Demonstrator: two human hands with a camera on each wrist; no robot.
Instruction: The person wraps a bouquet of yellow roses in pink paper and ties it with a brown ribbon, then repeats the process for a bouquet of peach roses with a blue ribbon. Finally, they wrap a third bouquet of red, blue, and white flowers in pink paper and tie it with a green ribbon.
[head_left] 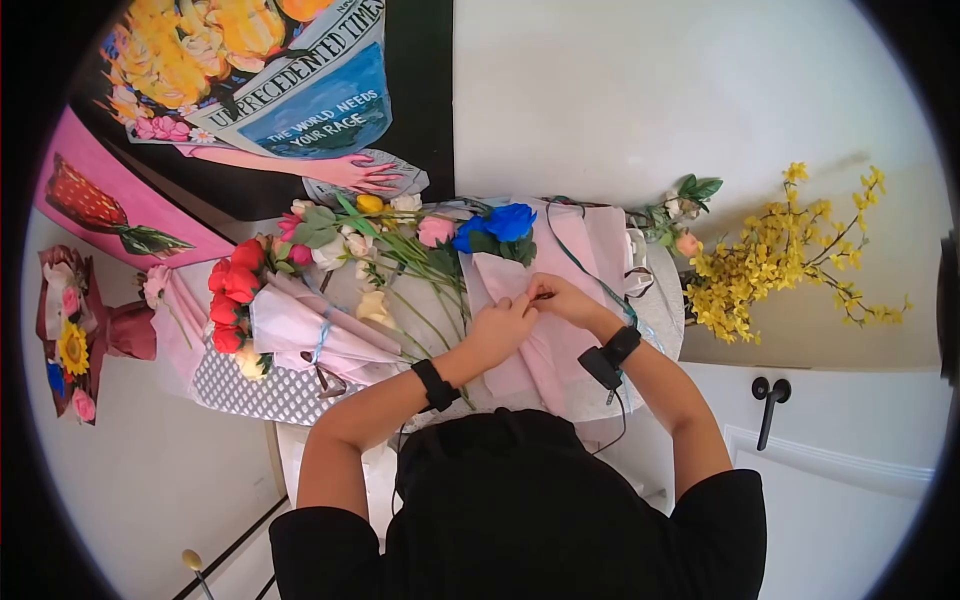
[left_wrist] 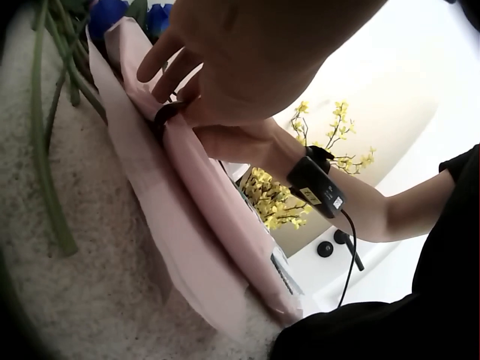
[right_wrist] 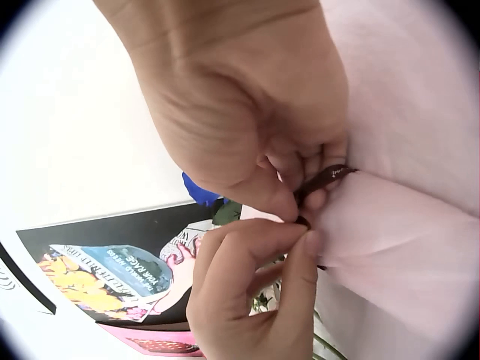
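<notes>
Blue roses [head_left: 510,222] stick out of the top of pink wrapping paper [head_left: 540,375] on the table. A dark brown ribbon [right_wrist: 326,178] crosses the gathered paper, also visible in the left wrist view as a dark band [left_wrist: 166,114]. My left hand [head_left: 497,335] pinches the ribbon between thumb and index finger; the right wrist view shows this hand [right_wrist: 251,281] from below. My right hand [head_left: 565,302] meets it there, its thumb and fingers [right_wrist: 262,191] curled round another part of the ribbon. The fingertips of both hands nearly touch, and the ribbon's ends are partly hidden.
Left of the hands lie loose green stems [head_left: 425,325], a cream rose [head_left: 375,308] and a wrapped bouquet with red roses [head_left: 238,283]. Yellow flowers [head_left: 745,290] stand at the right. Eyeglasses [head_left: 328,382] lie near the front edge; paintings [head_left: 330,110] stand behind.
</notes>
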